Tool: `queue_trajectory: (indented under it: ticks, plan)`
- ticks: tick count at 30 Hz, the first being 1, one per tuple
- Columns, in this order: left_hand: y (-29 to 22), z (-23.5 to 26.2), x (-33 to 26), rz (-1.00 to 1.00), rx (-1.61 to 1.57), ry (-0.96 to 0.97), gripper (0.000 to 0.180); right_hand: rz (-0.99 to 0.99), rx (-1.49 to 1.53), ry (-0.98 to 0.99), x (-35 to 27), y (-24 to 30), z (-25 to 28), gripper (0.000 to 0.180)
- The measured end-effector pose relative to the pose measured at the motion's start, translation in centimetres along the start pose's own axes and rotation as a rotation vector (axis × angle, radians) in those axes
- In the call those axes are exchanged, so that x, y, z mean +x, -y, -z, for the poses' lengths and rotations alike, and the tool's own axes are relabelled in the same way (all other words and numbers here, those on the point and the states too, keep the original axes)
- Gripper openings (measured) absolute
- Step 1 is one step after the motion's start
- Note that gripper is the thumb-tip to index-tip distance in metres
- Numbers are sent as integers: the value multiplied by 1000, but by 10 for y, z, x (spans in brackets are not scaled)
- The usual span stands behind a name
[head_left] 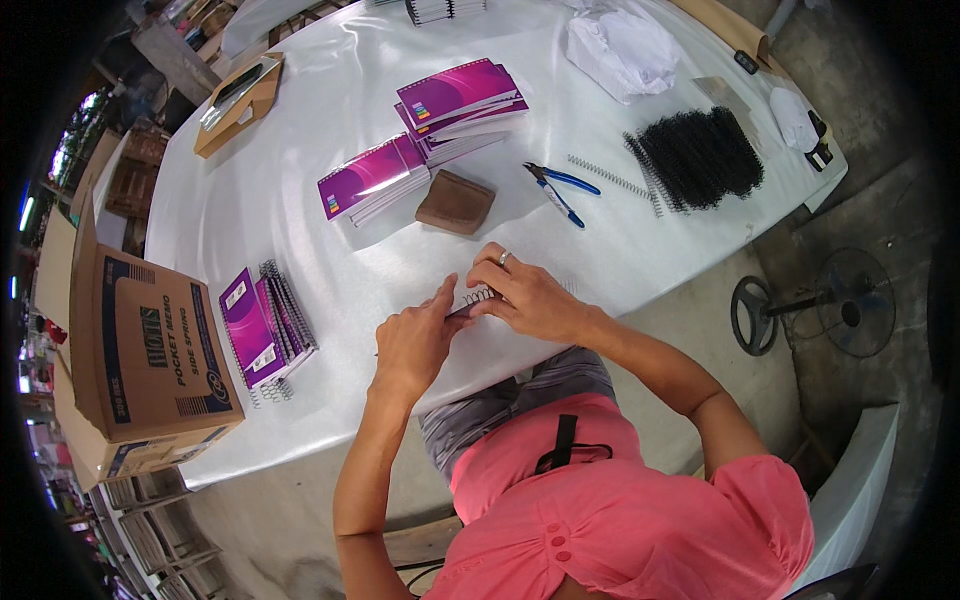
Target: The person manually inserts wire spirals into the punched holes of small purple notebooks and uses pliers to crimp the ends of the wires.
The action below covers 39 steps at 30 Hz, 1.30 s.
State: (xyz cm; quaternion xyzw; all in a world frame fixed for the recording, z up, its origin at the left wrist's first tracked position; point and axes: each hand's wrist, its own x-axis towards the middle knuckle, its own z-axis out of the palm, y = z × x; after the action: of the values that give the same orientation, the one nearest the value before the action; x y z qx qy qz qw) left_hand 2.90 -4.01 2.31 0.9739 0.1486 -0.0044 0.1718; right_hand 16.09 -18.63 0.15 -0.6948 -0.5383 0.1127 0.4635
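My left hand (412, 340) is closed on a small notebook, seen almost edge-on near the table's front edge and mostly hidden by my fingers. Along its upper edge runs a dark spiral coil (478, 297). The fingers of my right hand (535, 298), which wears a ring, are closed around the coil at the notebook's right end. Just beyond my hands sits a brown block (456, 202). To its right lie blue-handled cutting pliers (566, 185) with their handles apart. Behind the block are stacked purple notebooks (460, 92) and a lower purple pile (374, 176).
Black spiral coils (700, 160) are heaped at the right, with loose coils (608, 174) beside them. Coil-bound purple notebooks (265, 325) lie left, near a cardboard box (165, 340). White wrapping (622, 50) and a cardboard tray (238, 105) lie farther back. A fan (850, 300) stands right of the table.
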Motion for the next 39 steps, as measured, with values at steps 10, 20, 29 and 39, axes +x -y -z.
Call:
queue_trajectory:
  ticks: [10, 20, 29, 39]
  plan:
    - [-1, 5, 1, 41, 4, 60, 57, 302, -259, 27, 9, -1, 3, 17]
    - [-7, 7, -1, 33, 58, 69, 53, 276, -204, -83, 4, 2, -14, 13]
    - [-5, -1, -1, 40, 16, -66, 48, 184, -117, -120, 0, -1, -22, 14]
    - [4, 11, 3, 33, -18, 99, 55, 238, -314, 86, 7, -1, 1, 20]
